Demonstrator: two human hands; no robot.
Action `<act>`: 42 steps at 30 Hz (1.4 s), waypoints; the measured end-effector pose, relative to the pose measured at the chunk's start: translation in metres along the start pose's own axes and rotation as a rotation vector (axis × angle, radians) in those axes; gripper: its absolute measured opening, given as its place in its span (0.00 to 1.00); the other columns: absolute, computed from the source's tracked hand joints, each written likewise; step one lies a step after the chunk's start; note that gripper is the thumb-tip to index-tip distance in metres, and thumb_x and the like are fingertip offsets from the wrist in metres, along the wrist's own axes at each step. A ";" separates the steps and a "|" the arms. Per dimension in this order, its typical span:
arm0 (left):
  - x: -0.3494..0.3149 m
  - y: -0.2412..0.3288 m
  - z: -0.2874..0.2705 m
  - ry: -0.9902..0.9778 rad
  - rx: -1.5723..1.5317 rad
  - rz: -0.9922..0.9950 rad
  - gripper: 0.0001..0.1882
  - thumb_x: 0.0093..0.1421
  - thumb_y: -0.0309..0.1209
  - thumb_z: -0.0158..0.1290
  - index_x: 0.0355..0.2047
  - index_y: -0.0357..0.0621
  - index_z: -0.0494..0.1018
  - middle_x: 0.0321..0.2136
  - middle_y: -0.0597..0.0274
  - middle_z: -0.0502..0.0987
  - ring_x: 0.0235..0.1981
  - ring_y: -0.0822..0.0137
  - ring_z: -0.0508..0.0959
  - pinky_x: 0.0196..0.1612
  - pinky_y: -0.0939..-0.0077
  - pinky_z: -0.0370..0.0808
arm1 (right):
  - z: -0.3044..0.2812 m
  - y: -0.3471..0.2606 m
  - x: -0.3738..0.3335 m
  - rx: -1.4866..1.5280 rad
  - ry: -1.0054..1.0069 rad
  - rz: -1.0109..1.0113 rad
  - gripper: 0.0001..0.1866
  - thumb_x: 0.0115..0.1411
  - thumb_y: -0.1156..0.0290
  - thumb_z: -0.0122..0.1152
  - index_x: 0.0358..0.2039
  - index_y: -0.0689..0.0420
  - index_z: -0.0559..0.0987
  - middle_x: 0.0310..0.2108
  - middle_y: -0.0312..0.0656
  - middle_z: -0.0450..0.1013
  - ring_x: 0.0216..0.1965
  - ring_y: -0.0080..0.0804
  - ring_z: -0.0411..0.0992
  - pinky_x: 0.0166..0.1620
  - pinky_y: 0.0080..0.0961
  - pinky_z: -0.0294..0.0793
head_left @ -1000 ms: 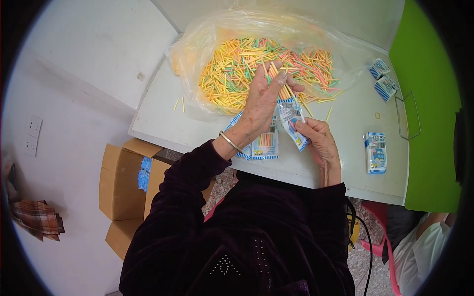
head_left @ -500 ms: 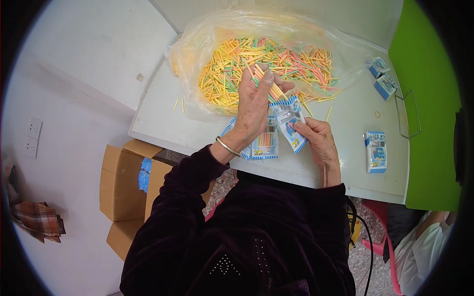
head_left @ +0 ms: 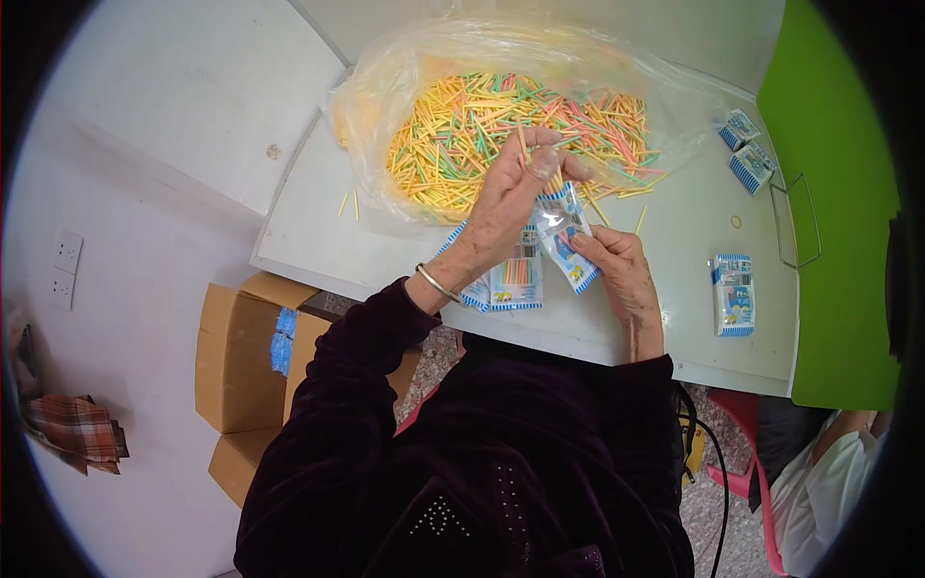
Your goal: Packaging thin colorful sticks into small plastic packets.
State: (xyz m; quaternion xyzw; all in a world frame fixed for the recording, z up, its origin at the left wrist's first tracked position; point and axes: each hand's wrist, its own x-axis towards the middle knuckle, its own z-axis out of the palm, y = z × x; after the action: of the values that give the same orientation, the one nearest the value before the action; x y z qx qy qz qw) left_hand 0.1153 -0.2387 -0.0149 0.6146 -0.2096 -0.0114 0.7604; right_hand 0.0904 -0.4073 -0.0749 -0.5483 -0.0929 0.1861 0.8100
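My left hand (head_left: 511, 193) is closed round a small bundle of thin pastel sticks (head_left: 554, 182), their lower ends at the mouth of a blue-and-white packet (head_left: 561, 231). Whether the ends are inside the packet is hard to see. Lower down, my right hand (head_left: 621, 275) pinches that packet by its side between thumb and fingers. Beneath my left wrist, more packets (head_left: 518, 279) lie on the table, one showing sticks through a clear part. Just beyond the hands, a large heap of yellow, pink and green sticks (head_left: 434, 144) fills an opened clear plastic bag (head_left: 371, 125).
At the right of the white table (head_left: 674, 299) lie a stack of packets (head_left: 734, 297), two bundles of packets (head_left: 752, 169) and a rubber band (head_left: 736, 222), beside a green panel (head_left: 838, 193). An open cardboard box (head_left: 226, 356) stands at lower left. Another person's white clothing (head_left: 829, 491) shows at lower right.
My left hand has shifted slightly right and turned over the packet's mouth, bringing the sticks more in line with it. Fewer sticks show above the fingers. My right hand keeps its hold.
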 end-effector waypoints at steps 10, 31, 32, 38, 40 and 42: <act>0.006 0.007 -0.016 0.144 -0.186 -0.089 0.14 0.67 0.38 0.36 0.44 0.40 0.59 0.35 0.56 0.74 0.38 0.69 0.75 0.42 0.73 0.75 | 0.013 0.000 0.016 -0.017 0.027 -0.082 0.14 0.59 0.67 0.57 0.39 0.64 0.79 0.32 0.34 0.76 0.34 0.16 0.69 0.42 0.15 0.65; 0.013 0.036 -0.070 0.204 0.528 -0.025 0.18 0.62 0.38 0.48 0.44 0.36 0.72 0.42 0.59 0.74 0.46 0.72 0.71 0.51 0.76 0.66 | 0.017 0.012 0.021 0.190 0.056 -0.170 0.16 0.61 0.69 0.54 0.46 0.65 0.74 0.39 0.38 0.75 0.40 0.17 0.71 0.46 0.18 0.68; 0.010 0.035 -0.071 0.185 0.678 0.030 0.17 0.61 0.38 0.50 0.43 0.36 0.72 0.42 0.59 0.74 0.46 0.72 0.71 0.50 0.76 0.66 | 0.018 0.013 0.022 0.213 0.073 -0.190 0.16 0.61 0.69 0.54 0.47 0.65 0.74 0.39 0.38 0.75 0.40 0.17 0.71 0.46 0.18 0.67; -0.020 0.021 -0.038 -0.049 0.542 -0.185 0.14 0.58 0.32 0.54 0.42 0.37 0.73 0.37 0.62 0.76 0.39 0.75 0.73 0.43 0.79 0.71 | 0.029 0.010 0.017 0.183 0.048 -0.190 0.16 0.60 0.69 0.56 0.46 0.63 0.74 0.39 0.36 0.75 0.39 0.18 0.70 0.46 0.18 0.67; -0.026 0.019 -0.035 -0.059 0.363 -0.276 0.13 0.57 0.31 0.55 0.40 0.37 0.73 0.35 0.63 0.77 0.37 0.77 0.74 0.41 0.81 0.72 | 0.030 0.006 0.013 0.133 0.031 -0.162 0.16 0.59 0.69 0.56 0.46 0.63 0.74 0.38 0.36 0.75 0.39 0.18 0.70 0.45 0.18 0.67; -0.028 0.023 -0.031 -0.054 0.275 -0.257 0.11 0.56 0.28 0.55 0.39 0.38 0.73 0.31 0.66 0.77 0.33 0.79 0.75 0.38 0.84 0.72 | 0.032 0.001 0.010 0.003 0.008 -0.144 0.14 0.58 0.70 0.58 0.43 0.62 0.76 0.36 0.36 0.76 0.36 0.18 0.70 0.43 0.18 0.67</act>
State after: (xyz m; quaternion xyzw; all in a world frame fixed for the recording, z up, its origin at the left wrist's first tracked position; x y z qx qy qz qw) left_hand 0.0945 -0.1967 -0.0066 0.7339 -0.1491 -0.0961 0.6557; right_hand 0.0882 -0.3758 -0.0638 -0.5399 -0.1285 0.1252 0.8224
